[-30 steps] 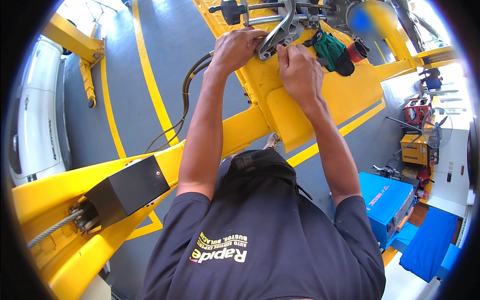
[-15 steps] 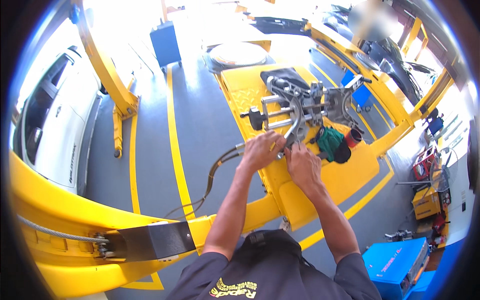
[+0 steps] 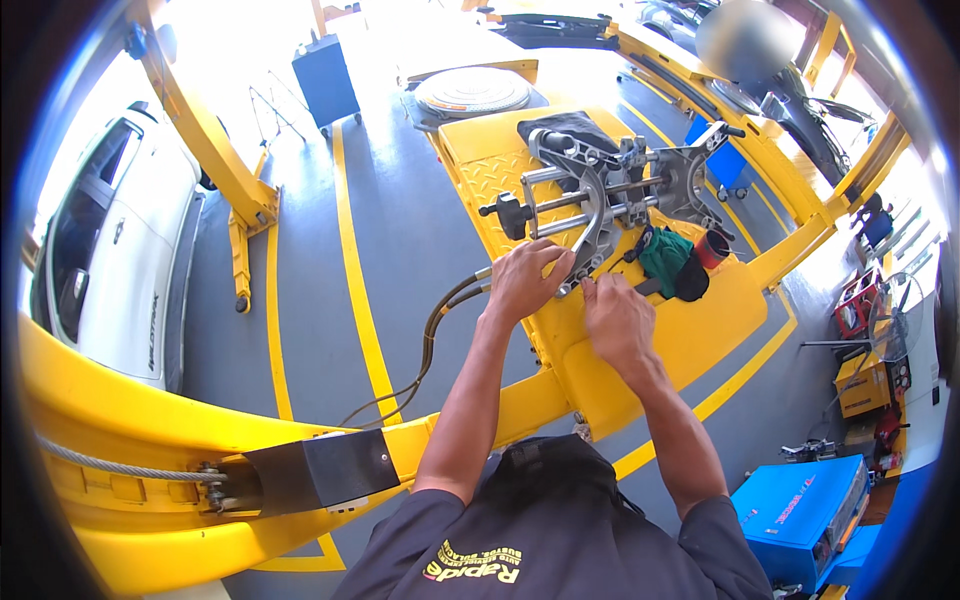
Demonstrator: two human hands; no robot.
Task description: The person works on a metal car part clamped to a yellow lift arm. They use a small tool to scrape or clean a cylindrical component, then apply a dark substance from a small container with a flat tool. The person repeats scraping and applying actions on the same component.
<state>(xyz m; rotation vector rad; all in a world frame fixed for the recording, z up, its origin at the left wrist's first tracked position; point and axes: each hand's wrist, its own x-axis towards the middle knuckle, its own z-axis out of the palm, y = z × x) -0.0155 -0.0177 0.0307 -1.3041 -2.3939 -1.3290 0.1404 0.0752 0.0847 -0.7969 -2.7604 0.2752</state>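
A grey metal clamp assembly [image 3: 665, 195] with rods and a black knob [image 3: 512, 215] lies on a dark mat [image 3: 560, 127] atop the yellow treadplate platform [image 3: 485, 170]. My left hand [image 3: 525, 282] grips the lower end of its curved bracket [image 3: 592, 245]. My right hand [image 3: 620, 320] is closed beside it, thumb and finger pinched at the bracket's end on something too small to make out. Just right of them lie a green-and-black cloth or glove [image 3: 668, 262] and a red-rimmed cylindrical container [image 3: 712, 248]. Black hoses [image 3: 430, 338] hang from the platform's left side.
A white vehicle [image 3: 135, 270] stands left, near a yellow post [image 3: 230, 185]. A yellow lift beam [image 3: 180, 422] with steel cable crosses before me. A blue cart [image 3: 325, 85] stands behind; a blue machine [image 3: 800, 505], yellow box [image 3: 865, 385] and fan stand right.
The view has tilted up, showing more of the workshop ahead and shifting the platform lower in the picture. My hands remain at the bracket's lower end, the right one slightly farther back.
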